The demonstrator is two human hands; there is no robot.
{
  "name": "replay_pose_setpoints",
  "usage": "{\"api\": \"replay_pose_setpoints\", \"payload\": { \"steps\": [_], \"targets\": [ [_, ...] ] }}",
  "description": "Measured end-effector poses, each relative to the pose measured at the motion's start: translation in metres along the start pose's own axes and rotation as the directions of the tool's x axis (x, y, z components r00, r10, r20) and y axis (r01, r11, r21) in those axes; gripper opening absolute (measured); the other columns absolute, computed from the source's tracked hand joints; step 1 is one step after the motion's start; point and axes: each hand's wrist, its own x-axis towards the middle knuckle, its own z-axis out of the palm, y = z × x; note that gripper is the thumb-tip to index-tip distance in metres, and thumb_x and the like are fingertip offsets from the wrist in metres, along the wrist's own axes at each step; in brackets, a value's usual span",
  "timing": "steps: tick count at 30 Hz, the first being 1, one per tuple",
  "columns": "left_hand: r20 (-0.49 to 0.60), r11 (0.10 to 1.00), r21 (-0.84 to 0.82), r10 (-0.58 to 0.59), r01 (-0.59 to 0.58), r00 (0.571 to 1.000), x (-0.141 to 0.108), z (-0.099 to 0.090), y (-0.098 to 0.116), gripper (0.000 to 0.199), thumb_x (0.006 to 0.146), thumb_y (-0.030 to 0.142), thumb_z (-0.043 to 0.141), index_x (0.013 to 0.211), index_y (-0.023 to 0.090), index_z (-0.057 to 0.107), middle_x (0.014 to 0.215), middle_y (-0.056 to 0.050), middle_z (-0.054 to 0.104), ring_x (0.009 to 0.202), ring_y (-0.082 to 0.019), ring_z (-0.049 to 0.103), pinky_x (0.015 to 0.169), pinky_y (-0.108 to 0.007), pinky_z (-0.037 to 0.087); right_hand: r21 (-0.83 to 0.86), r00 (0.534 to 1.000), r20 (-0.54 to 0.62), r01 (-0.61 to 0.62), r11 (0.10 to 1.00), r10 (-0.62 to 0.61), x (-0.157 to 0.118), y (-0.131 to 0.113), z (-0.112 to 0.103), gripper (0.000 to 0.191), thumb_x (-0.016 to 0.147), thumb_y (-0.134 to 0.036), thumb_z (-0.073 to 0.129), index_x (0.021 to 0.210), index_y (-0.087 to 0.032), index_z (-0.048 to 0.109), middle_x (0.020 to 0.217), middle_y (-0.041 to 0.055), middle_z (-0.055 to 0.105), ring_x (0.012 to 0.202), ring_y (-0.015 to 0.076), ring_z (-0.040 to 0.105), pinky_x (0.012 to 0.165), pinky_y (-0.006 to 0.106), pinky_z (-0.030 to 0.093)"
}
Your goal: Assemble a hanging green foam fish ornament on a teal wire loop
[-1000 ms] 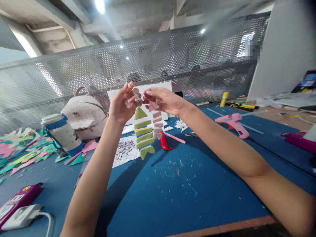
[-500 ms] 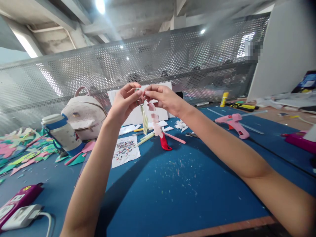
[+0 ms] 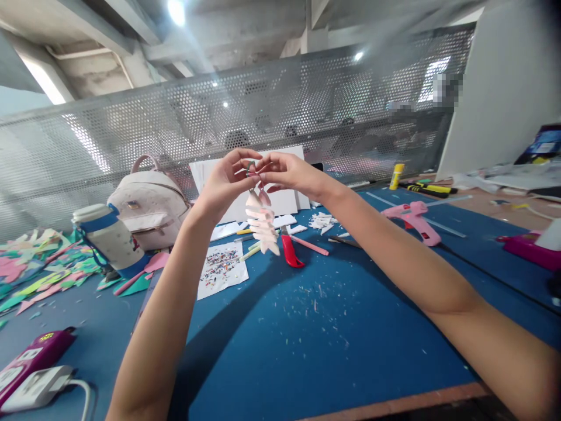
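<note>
Both hands are raised over the far side of the blue table, fingertips nearly meeting. My left hand (image 3: 230,175) pinches the top of a pale pink hanging ornament (image 3: 263,225), cut in a fishbone-like outline. My right hand (image 3: 291,173) has its fingers closed at the same top end. A bit of green and a thin pink part show between the fingertips; how they join is too small to tell. The ornament dangles below the hands, just left of a red-handled tool (image 3: 291,251) on the table. A pink stick (image 3: 310,245) lies beside that tool.
A white paper (image 3: 222,269) with colourful bits lies left of centre. At left stand a bottle (image 3: 109,240), a backpack (image 3: 151,204) and foam scraps (image 3: 39,269). A pink glue gun (image 3: 414,221) with its cord, a glue stick (image 3: 397,176) and a perforated screen (image 3: 263,105) are also around.
The ornament has swung left and turned, so its pale fishbone outline faces me. The pale green twisted strip hanging there before is no longer visible. My fingertips have drawn closer together.
</note>
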Motion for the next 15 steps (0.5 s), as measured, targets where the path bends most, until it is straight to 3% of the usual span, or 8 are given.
{"api": "replay_pose_setpoints", "payload": {
  "steps": [7,15],
  "targets": [
    [0.088,0.989,0.148,0.014,-0.027,0.996,0.000,0.002,0.002,0.034,0.076,0.016,0.077,0.107,0.019,0.064,0.087,-0.001,0.065,0.081,-0.014,0.066,0.076,-0.027,0.053,-0.095,0.993,0.105,-0.046,0.994,0.055,-0.002,0.000,-0.011,0.015,0.084,-0.029,0.074,0.096,-0.021,0.067,0.094,0.0023,0.069,0.087,0.0162,0.064,0.074,0.027,0.054],
    [0.012,0.966,0.259,0.024,-0.026,1.000,0.001,-0.001,0.000,0.032,0.074,0.011,0.075,0.104,0.016,0.065,0.088,-0.002,0.067,0.078,-0.012,0.066,0.075,-0.024,0.051,-0.171,0.993,0.105,-0.025,0.985,0.044,-0.002,-0.006,-0.014,0.007,0.084,-0.023,0.073,0.085,-0.017,0.069,0.078,0.0011,0.065,0.075,0.0134,0.059,0.066,0.025,0.049]
  ]
}}
